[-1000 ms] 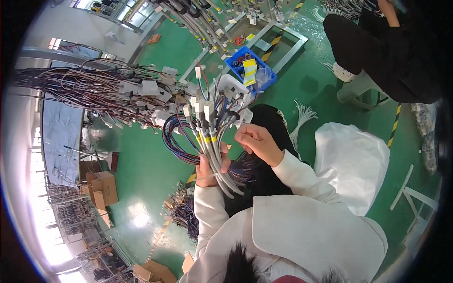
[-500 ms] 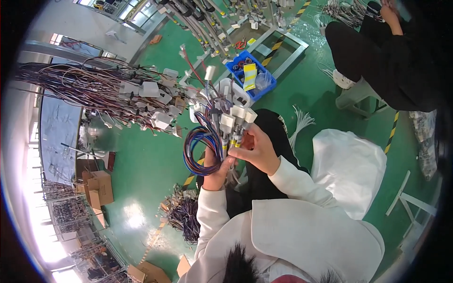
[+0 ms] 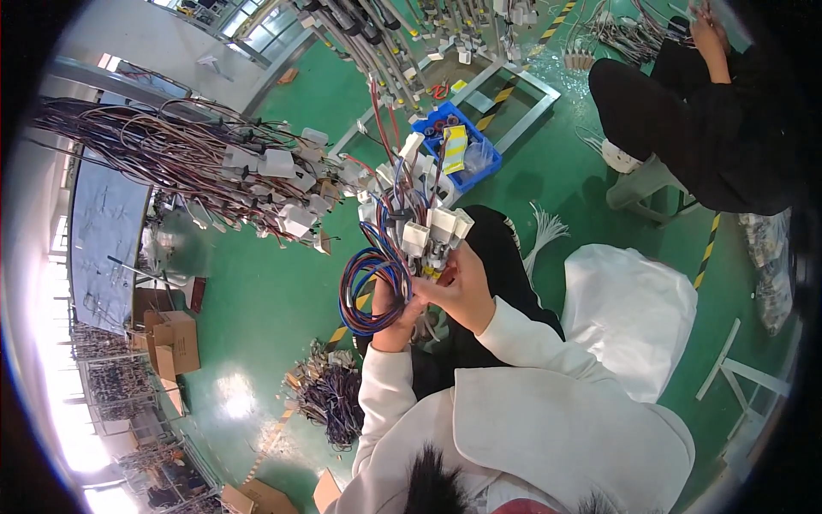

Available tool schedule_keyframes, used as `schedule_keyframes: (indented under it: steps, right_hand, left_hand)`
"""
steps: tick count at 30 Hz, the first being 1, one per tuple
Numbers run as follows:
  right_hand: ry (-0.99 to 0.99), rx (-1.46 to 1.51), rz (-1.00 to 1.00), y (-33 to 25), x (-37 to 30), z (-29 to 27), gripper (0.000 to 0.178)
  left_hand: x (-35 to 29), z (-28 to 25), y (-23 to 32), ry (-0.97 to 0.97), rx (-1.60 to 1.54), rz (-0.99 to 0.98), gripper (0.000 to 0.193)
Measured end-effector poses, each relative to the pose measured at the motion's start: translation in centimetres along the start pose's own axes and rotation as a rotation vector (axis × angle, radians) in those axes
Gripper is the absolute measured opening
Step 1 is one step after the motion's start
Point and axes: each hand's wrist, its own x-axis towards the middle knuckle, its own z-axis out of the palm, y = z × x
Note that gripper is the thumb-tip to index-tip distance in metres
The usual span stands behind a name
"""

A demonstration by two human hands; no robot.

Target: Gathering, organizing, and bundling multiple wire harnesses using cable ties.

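Both of my hands are closed on a wire harness (image 3: 374, 291), a bundle of blue, red and dark wires coiled into a loop. White plastic connectors (image 3: 443, 224) cluster at its upper end, beside a black tie. My left hand (image 3: 394, 324) wraps the bundle from below, next to the coil. My right hand (image 3: 465, 289) grips it just under the connectors, where bits of yellow show. The fingertips behind the bundle are hidden. A few red wires stick up out of the top of the bundle.
More harnesses (image 3: 197, 163) hang in a thick bunch at left. Ahead, a blue bin (image 3: 469, 176) holds tape rolls and a yellow label sheet. A white sack (image 3: 629, 317) lies at right, and a harness pile (image 3: 330, 394) rests on the floor. A co-worker (image 3: 685, 128) sits at far right.
My hands and the harness have shifted slightly down and right. The connectors have turned and spread a little, with the right hand still gripping below them. The view has tilted slightly.
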Motion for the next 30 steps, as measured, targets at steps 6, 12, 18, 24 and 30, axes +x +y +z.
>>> schedule_keyframes:
  steps: [6, 12, 18, 24, 30]
  right_hand:
    - [-0.006, -0.333, -0.132, -0.2, -0.8, -0.4, 0.056]
    - [-0.017, -0.789, -0.627, -0.5, -0.6, -0.4, 0.049]
    - [-0.074, -0.850, -0.712, -0.6, -0.6, -0.7, 0.042]
    - [-0.223, -0.672, -0.532, -2.1, -1.1, 0.1, 0.035]
    - [-0.071, -0.315, -0.354, -2.4, -0.4, -2.1, 0.034]
  left_hand:
    - [-0.2, 0.1, 0.5, -0.056, -0.076, 0.024, 0.061]
    - [-1.0, -0.8, -0.9, 0.028, -0.068, 0.065, 0.049]
    - [-0.7, -2.2, -1.8, -0.083, -0.305, 0.003, 0.072]
    - [-1.5, -4.9, -2.3, -0.078, -0.340, -0.131, 0.063]
    - [-1.2, -4.3, -0.6, -0.222, -0.349, -0.106, 0.068]
